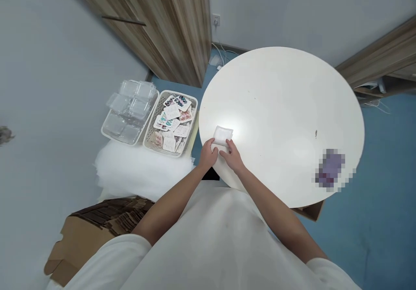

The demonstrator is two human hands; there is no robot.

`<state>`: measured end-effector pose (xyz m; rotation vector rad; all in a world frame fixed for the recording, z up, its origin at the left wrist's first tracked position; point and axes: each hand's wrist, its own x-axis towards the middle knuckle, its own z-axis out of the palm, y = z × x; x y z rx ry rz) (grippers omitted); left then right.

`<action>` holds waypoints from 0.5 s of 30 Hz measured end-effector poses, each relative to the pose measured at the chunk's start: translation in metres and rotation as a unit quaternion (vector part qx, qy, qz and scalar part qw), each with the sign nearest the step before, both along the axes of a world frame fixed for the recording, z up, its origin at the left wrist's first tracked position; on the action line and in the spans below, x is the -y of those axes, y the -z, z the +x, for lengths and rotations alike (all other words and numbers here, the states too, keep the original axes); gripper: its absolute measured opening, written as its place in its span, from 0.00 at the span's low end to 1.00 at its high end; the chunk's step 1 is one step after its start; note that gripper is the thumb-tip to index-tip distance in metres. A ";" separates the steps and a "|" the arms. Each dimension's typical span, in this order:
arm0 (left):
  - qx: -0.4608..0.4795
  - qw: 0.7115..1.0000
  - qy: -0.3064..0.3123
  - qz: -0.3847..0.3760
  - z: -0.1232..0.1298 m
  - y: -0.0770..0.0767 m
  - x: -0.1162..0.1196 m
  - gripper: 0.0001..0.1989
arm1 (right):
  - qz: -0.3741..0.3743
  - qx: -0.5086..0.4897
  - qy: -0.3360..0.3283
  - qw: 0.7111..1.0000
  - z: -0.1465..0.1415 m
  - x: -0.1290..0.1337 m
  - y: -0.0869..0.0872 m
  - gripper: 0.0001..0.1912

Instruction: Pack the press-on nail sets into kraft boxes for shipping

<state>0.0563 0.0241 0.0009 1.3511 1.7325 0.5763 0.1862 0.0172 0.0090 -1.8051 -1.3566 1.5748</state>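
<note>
On the near left part of the round white table lies a small, flat white packet (pixel 222 135), roughly square, which looks like wrapped soft foam sheet. What is inside it cannot be made out. My left hand (pixel 207 155) pinches its near left corner, fingers bent and thumb toward me. At the near right corner my right hand (pixel 232 156) does the same, its index finger on the packet's edge and its thumb below. Between my two thumbs there is a narrow gap over the table top (pixel 279 108).
Left of the table stand a basket (pixel 180 154) of printed cards with small coloured pieces and a basket (pixel 104 130) of clear plastic boxes. White foam sheets (pixel 139 169) are stacked nearer, above folded cardboard (pixel 84 238). A blurred purple item (pixel 330 169) lies at the table's right.
</note>
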 end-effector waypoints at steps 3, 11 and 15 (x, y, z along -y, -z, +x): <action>-0.012 1.000 0.014 0.013 -0.020 0.001 -0.023 0.24 | -0.008 0.001 0.015 1.000 -0.018 -0.024 -0.002 0.36; 0.003 0.999 0.031 0.036 -0.038 0.014 -0.057 0.26 | -0.007 -0.042 0.044 0.998 -0.037 -0.065 -0.006 0.36; 0.009 0.998 0.043 0.044 -0.040 0.017 -0.058 0.27 | -0.009 -0.043 0.037 0.998 -0.037 -0.069 -0.008 0.36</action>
